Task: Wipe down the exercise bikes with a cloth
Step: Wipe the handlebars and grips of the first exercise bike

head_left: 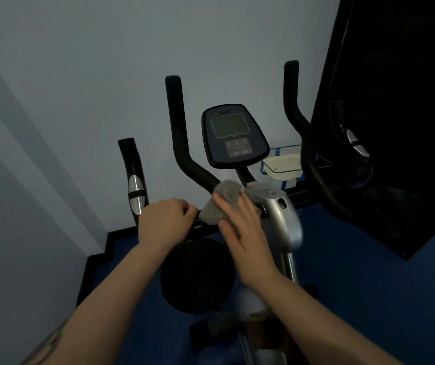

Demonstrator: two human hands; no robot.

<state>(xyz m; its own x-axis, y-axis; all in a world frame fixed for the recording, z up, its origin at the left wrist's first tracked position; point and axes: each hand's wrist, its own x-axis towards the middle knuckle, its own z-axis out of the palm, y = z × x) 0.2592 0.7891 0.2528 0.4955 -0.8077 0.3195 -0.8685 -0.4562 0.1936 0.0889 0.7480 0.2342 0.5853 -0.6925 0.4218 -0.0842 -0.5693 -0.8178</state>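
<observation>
An exercise bike stands before me, with black handlebars and a dark console on a silver stem housing. A grey cloth lies bunched over the handlebar bend beside the stem. My right hand presses on the cloth with straight fingers and the thumb beneath its lower edge. My left hand grips the horizontal handlebar tube just left of the cloth, fingers curled round it. Both forearms reach in from the bottom edge.
A pale wall fills the left and top. A tall black panel stands at the right. A clear tray sits behind the console. The black flywheel cover lies below my hands. Blue floor spreads around the bike.
</observation>
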